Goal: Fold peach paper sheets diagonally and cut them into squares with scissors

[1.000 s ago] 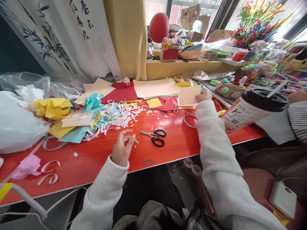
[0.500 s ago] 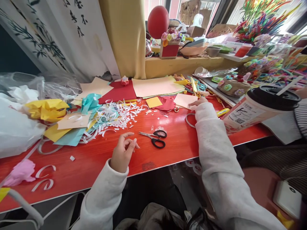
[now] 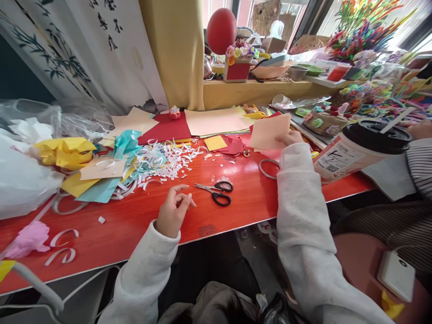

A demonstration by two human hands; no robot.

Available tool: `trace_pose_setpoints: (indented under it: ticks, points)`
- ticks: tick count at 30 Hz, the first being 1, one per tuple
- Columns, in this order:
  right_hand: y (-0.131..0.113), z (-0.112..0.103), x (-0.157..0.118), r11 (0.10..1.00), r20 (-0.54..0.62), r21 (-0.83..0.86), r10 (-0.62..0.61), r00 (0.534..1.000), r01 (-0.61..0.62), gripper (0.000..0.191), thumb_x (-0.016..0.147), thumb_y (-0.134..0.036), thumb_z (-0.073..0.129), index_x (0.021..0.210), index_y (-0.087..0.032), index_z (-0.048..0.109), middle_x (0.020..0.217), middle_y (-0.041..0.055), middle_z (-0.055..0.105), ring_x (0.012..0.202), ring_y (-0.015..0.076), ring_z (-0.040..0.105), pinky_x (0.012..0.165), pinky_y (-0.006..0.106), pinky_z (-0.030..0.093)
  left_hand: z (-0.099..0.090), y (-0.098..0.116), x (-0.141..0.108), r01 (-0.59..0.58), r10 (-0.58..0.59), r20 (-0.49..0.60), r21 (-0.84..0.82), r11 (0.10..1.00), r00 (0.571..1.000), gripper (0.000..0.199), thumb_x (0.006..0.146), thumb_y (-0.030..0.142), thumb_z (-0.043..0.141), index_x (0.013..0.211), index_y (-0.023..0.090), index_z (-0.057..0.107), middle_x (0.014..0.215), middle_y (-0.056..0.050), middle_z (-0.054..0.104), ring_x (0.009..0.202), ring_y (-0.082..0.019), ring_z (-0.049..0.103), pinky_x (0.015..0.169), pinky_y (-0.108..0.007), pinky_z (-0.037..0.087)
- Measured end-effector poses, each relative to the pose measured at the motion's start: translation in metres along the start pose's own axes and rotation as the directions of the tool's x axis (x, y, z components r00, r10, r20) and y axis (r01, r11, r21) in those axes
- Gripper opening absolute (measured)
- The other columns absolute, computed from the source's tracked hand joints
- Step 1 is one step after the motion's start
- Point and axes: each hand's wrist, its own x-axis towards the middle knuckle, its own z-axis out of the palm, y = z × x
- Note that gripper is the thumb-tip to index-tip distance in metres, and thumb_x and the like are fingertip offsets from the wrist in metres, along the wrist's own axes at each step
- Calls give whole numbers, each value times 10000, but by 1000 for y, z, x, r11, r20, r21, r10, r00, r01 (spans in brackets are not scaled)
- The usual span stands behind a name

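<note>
My right hand (image 3: 290, 137) grips the right edge of a peach paper piece (image 3: 268, 131), which is raised at a tilt above the red table (image 3: 249, 202). My left hand (image 3: 173, 209) hovers over the table's front part, fingers loosely curled and apart, holding nothing. Just right of it lie black-handled scissors (image 3: 219, 192), blades pointing left. A yellow square (image 3: 216, 143) rests on red paper scraps (image 3: 235, 145) left of the peach piece. Below that piece lies a ring-shaped band (image 3: 268, 168), partly beside my right sleeve.
Shredded white paper (image 3: 165, 162) and a crumpled yellow sheet (image 3: 65, 152) cover the left. A lidded cup (image 3: 357, 153) stands at the right, near another person's striped sleeve (image 3: 420, 164). Larger sheets (image 3: 216, 121) lie along the back.
My right hand has lifted the peach paper off the table and moved slightly right with it. My left hand has stayed nearly still.
</note>
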Motion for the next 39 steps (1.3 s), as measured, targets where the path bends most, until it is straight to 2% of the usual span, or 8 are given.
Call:
trace_pose_setpoints:
  ticks: [6,13,18,22,26,30,35,39]
  points:
    - [-54,-7,-23,945,-44,296,-133,990,140,395,828,-82,457,1221,-38,448,1238,196,524,1027,125,564,827,206,433,-3,7,4,-107,116,-33,189,976,993,246,789,383,543,932,183,557,962,-71,618,923,-190,580,837,-339,433]
    - [-123,44,-160,561,164,812,-485,859,162,345,736,-357,644,1034,-224,533,1091,51,620,1008,212,587,856,379,496,-8,42,19,-424,396,-190,-145,894,898,563,681,350,696,1163,220,435,1233,-87,511,1168,-213,477,1007,-391,356]
    - [-127,76,-230,693,259,672,-549,795,260,425,778,-375,600,1132,-213,430,1107,97,571,1035,235,550,883,429,471,-21,32,2,-449,429,-282,-4,894,858,316,719,289,669,992,201,536,959,-33,610,957,-186,581,872,-325,445]
    - [-110,90,-239,809,215,469,-494,842,355,606,697,-364,679,1181,-183,361,1169,146,506,1093,274,500,894,456,445,-27,-6,-9,-278,262,-198,-60,959,945,310,736,331,639,972,181,506,952,-56,601,913,-196,594,814,-321,465]
    - [-101,101,-247,798,247,512,-491,835,318,426,781,-263,564,1148,-189,361,1118,126,543,1023,234,546,882,428,451,-27,-24,-10,-238,222,-139,-112,965,965,357,742,343,629,1016,178,470,1020,-83,582,992,-216,571,849,-335,452]
    - [-107,104,-259,728,138,612,-482,865,309,286,829,-224,495,1093,-199,388,1064,104,544,993,203,555,868,382,466,-22,-14,-12,-325,283,-244,-152,934,927,233,756,303,628,910,182,502,918,-38,601,904,-169,594,808,-286,460]
    - [-113,103,-260,679,41,653,-475,879,336,500,798,-252,574,1225,-243,313,1141,87,485,1046,196,518,911,383,442,-16,-4,-15,-487,393,-481,-85,869,784,226,820,260,561,1029,190,516,982,-37,603,959,-142,579,858,-268,441]
    - [-108,106,-259,749,112,554,-501,858,365,241,832,-240,509,1051,-190,422,1004,89,554,968,201,544,873,391,450,-20,-10,-14,-476,456,-345,29,879,821,259,814,282,562,1050,186,517,1038,-68,580,1075,-192,526,954,-351,392]
